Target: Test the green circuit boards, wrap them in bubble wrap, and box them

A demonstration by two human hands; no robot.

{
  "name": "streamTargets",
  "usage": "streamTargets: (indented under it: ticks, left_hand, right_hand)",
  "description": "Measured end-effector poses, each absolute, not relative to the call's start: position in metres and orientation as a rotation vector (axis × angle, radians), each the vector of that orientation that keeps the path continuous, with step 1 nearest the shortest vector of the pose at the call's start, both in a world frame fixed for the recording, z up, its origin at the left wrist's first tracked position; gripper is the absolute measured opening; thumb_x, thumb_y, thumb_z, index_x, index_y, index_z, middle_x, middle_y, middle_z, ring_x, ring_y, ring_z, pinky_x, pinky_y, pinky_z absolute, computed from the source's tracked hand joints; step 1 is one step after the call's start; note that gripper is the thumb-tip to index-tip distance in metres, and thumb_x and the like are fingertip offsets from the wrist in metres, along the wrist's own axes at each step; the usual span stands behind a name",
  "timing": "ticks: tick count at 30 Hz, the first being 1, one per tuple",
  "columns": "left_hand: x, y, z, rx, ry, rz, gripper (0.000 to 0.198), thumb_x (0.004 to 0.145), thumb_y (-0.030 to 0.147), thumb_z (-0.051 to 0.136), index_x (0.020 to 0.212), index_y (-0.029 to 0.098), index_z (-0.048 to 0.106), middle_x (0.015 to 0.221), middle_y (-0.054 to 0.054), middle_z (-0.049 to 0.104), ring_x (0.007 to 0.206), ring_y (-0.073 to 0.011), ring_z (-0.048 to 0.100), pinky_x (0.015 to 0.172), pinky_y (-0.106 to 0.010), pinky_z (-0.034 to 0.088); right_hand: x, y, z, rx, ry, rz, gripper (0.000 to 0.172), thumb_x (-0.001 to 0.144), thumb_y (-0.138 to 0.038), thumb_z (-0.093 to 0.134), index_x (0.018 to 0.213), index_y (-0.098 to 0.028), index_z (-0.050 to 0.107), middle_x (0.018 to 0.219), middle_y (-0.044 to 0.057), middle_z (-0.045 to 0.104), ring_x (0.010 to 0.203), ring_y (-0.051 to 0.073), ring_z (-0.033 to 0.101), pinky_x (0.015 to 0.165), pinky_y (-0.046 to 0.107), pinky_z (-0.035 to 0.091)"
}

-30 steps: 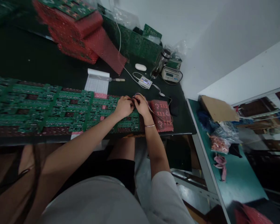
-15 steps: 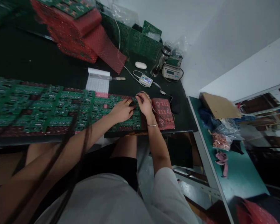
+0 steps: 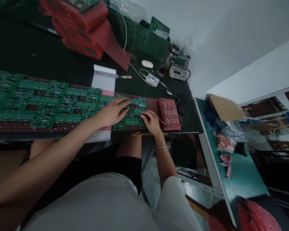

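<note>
A row of green circuit boards point(image 3: 73, 104) lies on red bubble wrap along the table's front edge. My left hand point(image 3: 114, 112) is over the boards, its fingers spread and nothing in them. To its right, my right hand point(image 3: 151, 122) pinches the end of a thin cable point(image 3: 164, 123) just above the rightmost board point(image 3: 142, 102). The cable loops over a red wrapped bundle point(image 3: 169, 112) beside that hand. Behind, a small white device with a lit screen point(image 3: 152, 80) has cables on both sides.
Behind the boards lie a knife point(image 3: 124, 77) on paper sheets point(image 3: 103, 80), a white oval case point(image 3: 147, 64), a bottle point(image 3: 168, 60) and a scale point(image 3: 178, 72). Red bubble wrap point(image 3: 86, 35) is stacked at the back left, beside green bins point(image 3: 144, 40).
My left hand has moved left, away from my right hand, and its fingers have spread. My right hand has come nearer the table's front edge, still pinching the cable.
</note>
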State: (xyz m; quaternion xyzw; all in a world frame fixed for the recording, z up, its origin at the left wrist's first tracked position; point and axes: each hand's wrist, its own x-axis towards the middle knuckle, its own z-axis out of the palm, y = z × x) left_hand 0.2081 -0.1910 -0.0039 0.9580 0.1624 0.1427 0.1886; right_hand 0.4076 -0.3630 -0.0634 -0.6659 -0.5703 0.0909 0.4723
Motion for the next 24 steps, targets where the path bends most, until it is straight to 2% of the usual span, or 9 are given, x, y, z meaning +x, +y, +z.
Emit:
streamTargets:
  ticks: [3,6,9,12,19,24]
  left_hand:
    - [0.152,-0.196,0.006,2.657,0.522,0.539,0.053,0.11,0.046,0.037,0.137,0.013,0.069,0.148,-0.016,0.062,0.139,-0.0307,0.057,0.12,-0.051,0.048]
    - [0.103,-0.207,0.009,2.619,0.623,0.639,0.044,0.11,0.048,0.043,0.127,0.019,0.072,0.137,-0.012,0.067,0.131,-0.0299,0.062,0.116,-0.049,0.051]
    - [0.07,-0.223,0.003,2.595,0.686,0.676,0.033,0.108,0.044,0.05,0.112,0.023,0.074,0.123,-0.008,0.07,0.118,-0.0258,0.067,0.108,-0.041,0.054]
    - [0.056,-0.239,-0.006,2.571,0.69,0.628,0.031,0.107,0.044,0.051,0.102,0.025,0.074,0.114,-0.006,0.071,0.109,-0.0227,0.068,0.101,-0.036,0.057]
    - [0.056,-0.253,-0.024,2.511,0.815,0.654,0.033,0.106,0.042,0.051,0.092,0.027,0.077,0.111,-0.006,0.072,0.103,-0.0239,0.067,0.099,-0.044,0.059]
    - [0.055,-0.26,-0.029,2.458,0.891,0.712,0.032,0.105,0.041,0.053,0.091,0.028,0.078,0.117,-0.006,0.071,0.106,-0.0231,0.066,0.097,-0.041,0.06]
  right_hand:
    - [0.408,-0.365,-0.062,-1.617,-1.428,0.225,0.031,0.109,-0.049,0.056,0.097,-0.024,0.071,0.104,0.008,0.077,0.104,0.024,0.071,0.098,0.04,0.057]
    - [0.407,-0.366,-0.061,-1.627,-1.458,0.216,0.031,0.109,-0.048,0.056,0.098,-0.024,0.072,0.103,0.008,0.076,0.104,0.025,0.07,0.099,0.04,0.056]
    - [0.406,-0.365,-0.062,-1.657,-1.445,0.191,0.033,0.109,-0.05,0.055,0.099,-0.024,0.072,0.105,0.009,0.076,0.104,0.026,0.07,0.1,0.042,0.055]
    - [0.406,-0.363,-0.064,-1.672,-1.424,0.187,0.036,0.108,-0.054,0.054,0.1,-0.024,0.072,0.105,0.009,0.077,0.103,0.026,0.07,0.099,0.043,0.055]
    - [0.402,-0.364,-0.062,-1.636,-1.39,0.166,0.037,0.107,-0.056,0.055,0.098,-0.025,0.072,0.103,0.009,0.078,0.101,0.027,0.07,0.096,0.044,0.057]
    - [0.402,-0.365,-0.062,-1.656,-1.382,0.172,0.039,0.106,-0.058,0.055,0.098,-0.024,0.072,0.103,0.009,0.078,0.101,0.027,0.071,0.096,0.045,0.057]
